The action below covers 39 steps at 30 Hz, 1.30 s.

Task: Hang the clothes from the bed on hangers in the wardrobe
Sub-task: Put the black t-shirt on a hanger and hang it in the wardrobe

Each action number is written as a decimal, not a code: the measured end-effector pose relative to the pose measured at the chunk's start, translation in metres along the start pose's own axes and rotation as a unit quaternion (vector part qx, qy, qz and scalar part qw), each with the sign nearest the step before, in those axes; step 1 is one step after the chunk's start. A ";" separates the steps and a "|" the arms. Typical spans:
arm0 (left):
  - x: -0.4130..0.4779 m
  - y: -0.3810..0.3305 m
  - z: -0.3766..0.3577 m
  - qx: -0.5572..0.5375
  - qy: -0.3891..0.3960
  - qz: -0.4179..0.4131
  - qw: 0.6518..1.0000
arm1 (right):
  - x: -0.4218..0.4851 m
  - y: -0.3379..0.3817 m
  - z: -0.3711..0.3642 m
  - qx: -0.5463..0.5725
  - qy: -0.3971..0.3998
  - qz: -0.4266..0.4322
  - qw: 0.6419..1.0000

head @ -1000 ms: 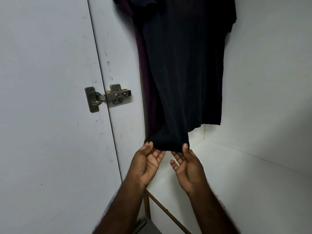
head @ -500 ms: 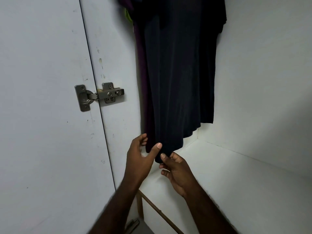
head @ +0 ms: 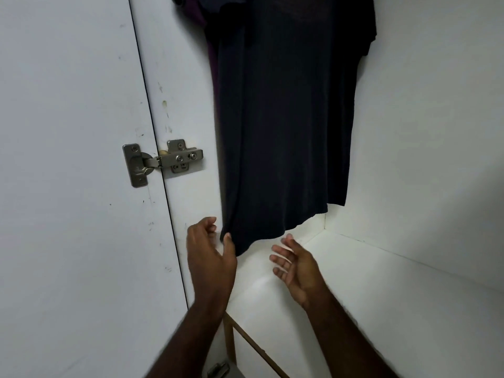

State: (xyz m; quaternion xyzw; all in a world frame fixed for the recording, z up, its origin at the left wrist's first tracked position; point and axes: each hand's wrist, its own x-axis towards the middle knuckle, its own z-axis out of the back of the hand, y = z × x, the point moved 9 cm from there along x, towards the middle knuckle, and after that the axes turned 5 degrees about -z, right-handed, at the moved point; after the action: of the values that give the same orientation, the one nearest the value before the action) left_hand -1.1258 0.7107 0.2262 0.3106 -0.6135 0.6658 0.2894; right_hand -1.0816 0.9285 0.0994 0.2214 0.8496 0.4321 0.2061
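Wardrobe [head: 425,126] holds hanging dark shirt [head: 281,126], purple garment [head: 195,10] behind it. Left hand [head: 210,255] and right hand [head: 298,266] apart under shirt's hem, fingers loose; left thumb perhaps touching.

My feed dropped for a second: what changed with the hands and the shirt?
Both hands let go of the hem of the dark shirt, which now hangs loose. The right hand drew back open below it; the left hand opened too, thumb by the hem's corner. The shirt stays hung, the hinge as before.
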 end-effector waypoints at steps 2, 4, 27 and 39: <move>-0.001 -0.041 -0.008 0.037 0.021 -0.140 0.989 | 0.018 0.025 0.032 0.030 -0.135 0.061 0.988; -0.012 -0.081 -0.050 0.095 0.139 -0.304 0.938 | 0.019 0.061 0.054 -0.007 -0.278 0.171 0.945; 0.084 -0.028 -0.197 0.442 0.508 -0.150 0.724 | 0.153 0.244 0.119 -0.522 -0.322 0.147 0.776; 0.069 -0.005 -0.170 0.362 0.462 -0.143 0.797 | 0.130 0.214 0.160 -0.487 -0.406 0.122 0.764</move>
State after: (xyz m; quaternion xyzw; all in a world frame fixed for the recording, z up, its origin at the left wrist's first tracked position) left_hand -1.1758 0.8805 0.2731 0.1327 -0.0698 0.8548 0.4968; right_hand -1.0586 1.2160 0.1684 0.3481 0.3277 0.6787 0.5576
